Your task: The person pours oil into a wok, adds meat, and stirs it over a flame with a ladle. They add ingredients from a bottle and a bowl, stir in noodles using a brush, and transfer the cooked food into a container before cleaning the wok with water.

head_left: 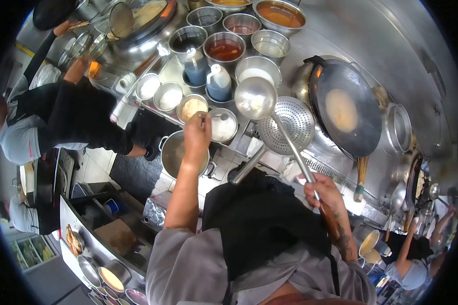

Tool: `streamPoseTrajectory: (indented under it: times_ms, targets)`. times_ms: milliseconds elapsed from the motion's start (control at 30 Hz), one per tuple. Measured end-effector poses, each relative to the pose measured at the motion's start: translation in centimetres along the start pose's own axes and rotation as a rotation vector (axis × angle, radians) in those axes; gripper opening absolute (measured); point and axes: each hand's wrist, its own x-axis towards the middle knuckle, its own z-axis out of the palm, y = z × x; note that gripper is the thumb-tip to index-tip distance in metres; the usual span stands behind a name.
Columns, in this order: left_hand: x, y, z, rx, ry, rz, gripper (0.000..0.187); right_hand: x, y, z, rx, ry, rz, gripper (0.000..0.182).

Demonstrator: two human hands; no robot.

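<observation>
My right hand is wrapped round the long handle of a metal ladle. The ladle's bowl hangs near the seasoning containers, partly over a perforated strainer. My left hand is closed on what looks like a small metal spoon, its end over a bowl of white powder. Beside that hand stands a bowl of pale, beige granules. To the right, a black wok sits tilted, with a little pale liquid at its bottom.
Metal pots of red sauce and orange liquid stand at the back, near dark sauce bottles. A large pot is below my left hand. A co-worker works at the left; another person is at far right.
</observation>
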Motion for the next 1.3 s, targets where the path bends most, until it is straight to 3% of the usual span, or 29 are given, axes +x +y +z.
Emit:
streamPoseTrajectory:
  times_ms: [233,433,667,867,933,967,1067,1100,1167,1200,1300]
  targets:
    - [-1.5,-1.7,3.2,-0.028,-0.042,0.062,0.006,-1.0,-1.2,-0.2,-0.040,0.095,-0.063,0.030]
    - [-1.6,-1.2,2.1,-0.094,-0.086,-0.041,0.006,-1.5,-1.5,-0.3,-0.035,0.104,-0.073,0.029]
    - [-2.5,-3.5,2.1,-0.122,-0.093,-0.018,0.010,-1.9,-1.6,-0.6,0.014,0.077,-0.085,0.029]
    - [-2.9,-7.2,1.8,-0.089,-0.074,-0.265,0.012,-2.1,-1.5,-0.8,0.024,0.057,-0.089,0.029]
    - [-2.8,-9.0,1.5,-0.384,0.026,-0.370,0.013,-2.2,-1.5,-1.1,0.020,0.050,-0.087,0.029]
    - [-2.6,-9.2,1.4,-0.383,0.025,-0.366,0.013,-2.2,-1.4,-1.2,0.015,0.042,-0.085,0.029]
    - [-0.7,-6.0,-1.0,-0.574,0.155,-0.528,0.015,-1.8,-0.8,-1.6,-0.001,0.015,-0.057,0.030]
    - [0.0,-4.8,-1.5,-0.572,0.152,-0.523,0.015,-1.7,-0.6,-1.7,-0.018,-0.003,-0.029,0.031]
    - [1.4,-2.3,-2.2,-0.401,0.211,-0.244,0.017,-1.7,-0.8,-1.3,-0.020,-0.031,-0.010,0.031]
    - [1.8,-0.2,-3.2,-0.111,0.185,-0.139,0.017,-1.5,-0.8,-1.4,0.000,-0.056,0.033,0.031]
    - [1.5,1.2,-3.1,0.053,0.172,-0.085,0.016,-1.2,-1.2,-1.3,0.059,-0.084,0.085,0.031]
